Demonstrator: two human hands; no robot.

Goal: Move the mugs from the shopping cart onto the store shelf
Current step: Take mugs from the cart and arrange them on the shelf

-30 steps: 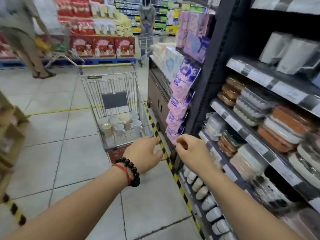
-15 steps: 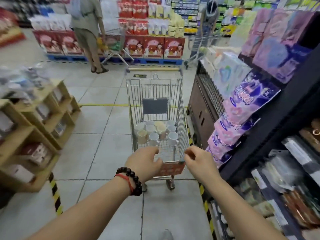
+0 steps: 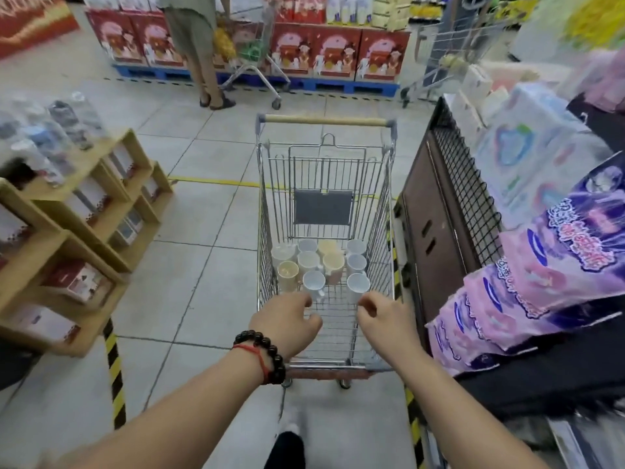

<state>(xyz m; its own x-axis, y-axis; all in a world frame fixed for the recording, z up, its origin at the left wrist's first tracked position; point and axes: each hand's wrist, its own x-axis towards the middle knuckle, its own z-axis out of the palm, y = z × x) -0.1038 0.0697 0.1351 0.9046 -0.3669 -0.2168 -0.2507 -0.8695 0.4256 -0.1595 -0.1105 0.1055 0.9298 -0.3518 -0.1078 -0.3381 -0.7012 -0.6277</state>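
Note:
A wire shopping cart [image 3: 385, 211] stands straight ahead, its wooden handle at the far end. Several white and cream mugs stand upright in the middle of its basket, among them a white mug [image 3: 314, 280] and another white mug [image 3: 358, 283] nearest me, and a cream mug [image 3: 288, 269] to the left. My left hand [image 3: 287, 324], with a bead bracelet at the wrist, hovers over the basket's near end just short of the mugs, fingers loosely curled and holding nothing. My right hand [image 3: 382, 319] hovers beside it in the same way. The dark store shelf [image 3: 541, 377] runs along my right.
Pink and purple packs [image 3: 541, 286] hang on the shelf end at right. A brown bin with mesh sides [image 3: 439, 225] stands close against the cart's right side. Wooden display stands [image 3: 84, 211] are at left. At the back a person [image 3: 196, 45] stands with another cart.
The view swung left from the shelf to the cart, which now sits nearer and centred. Both hands moved from beside the cart's near end to over its basket.

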